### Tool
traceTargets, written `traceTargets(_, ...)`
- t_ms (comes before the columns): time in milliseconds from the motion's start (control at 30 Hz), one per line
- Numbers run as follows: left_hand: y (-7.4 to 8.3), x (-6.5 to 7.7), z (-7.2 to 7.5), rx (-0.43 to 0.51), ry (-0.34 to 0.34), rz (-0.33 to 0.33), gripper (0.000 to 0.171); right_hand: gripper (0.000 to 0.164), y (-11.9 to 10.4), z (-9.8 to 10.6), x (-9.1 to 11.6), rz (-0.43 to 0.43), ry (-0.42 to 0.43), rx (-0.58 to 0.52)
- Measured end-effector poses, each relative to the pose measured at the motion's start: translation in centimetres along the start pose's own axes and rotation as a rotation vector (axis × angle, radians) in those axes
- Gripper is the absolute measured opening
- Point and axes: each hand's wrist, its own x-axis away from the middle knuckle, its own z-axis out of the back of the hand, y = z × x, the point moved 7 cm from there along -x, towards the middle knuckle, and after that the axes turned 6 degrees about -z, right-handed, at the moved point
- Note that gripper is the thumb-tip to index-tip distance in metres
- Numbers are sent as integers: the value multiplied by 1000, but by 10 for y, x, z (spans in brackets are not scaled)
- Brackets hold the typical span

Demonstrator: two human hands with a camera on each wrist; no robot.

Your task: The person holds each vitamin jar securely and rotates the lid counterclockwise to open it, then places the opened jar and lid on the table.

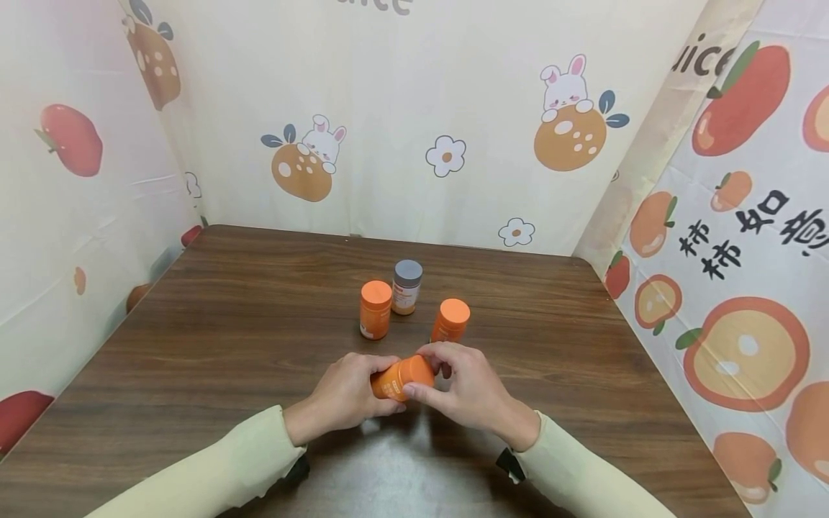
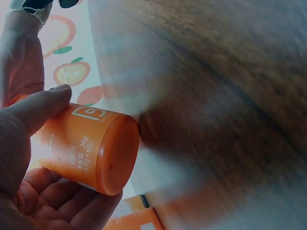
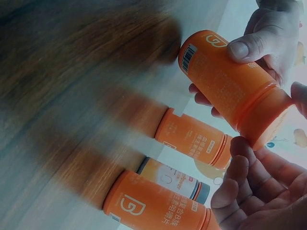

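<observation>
While both forearms slant inward from the bottom edge of the head view, their pale sleeves [image 1: 223, 457] angled toward each other, the hands meet just below the centre of the frame around a tilted orange bottle [image 1: 393, 381]. The left hand [image 1: 345, 394] is clamped around the bottle's body, its thumb laid across the upper side in the left wrist view and its fingers curled beneath. The right hand [image 1: 471, 388] pinches the cap [image 1: 417, 370] at the bottle's right end, thumb on one edge and fingertips on the other, wrist bent inward. Whether the base touches the table [image 1: 259, 302] I cannot tell. Farther up the frame stand a second orange bottle [image 1: 376, 311], a grey-capped bottle [image 1: 406, 289] just beside it, and a third orange bottle [image 1: 452, 320] to their right.
</observation>
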Motion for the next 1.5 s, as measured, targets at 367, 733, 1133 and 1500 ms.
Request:
traceTargets(367,-1,-1,0,-3,-1,-8,39,43,-1,1,1,34,-11,4)
traceTargets(733,-2,0,0,-15,-8,-17,44,49,-3,0,3,130,-24,-15)
traceTargets(1133,-1,1,0,-11,2,-23,42,55,-8,-1,6,243,-65,-28)
traceTargets(1500,0,1,1,-9,7,-31,44,62,-10,0,6,255,-55,-19)
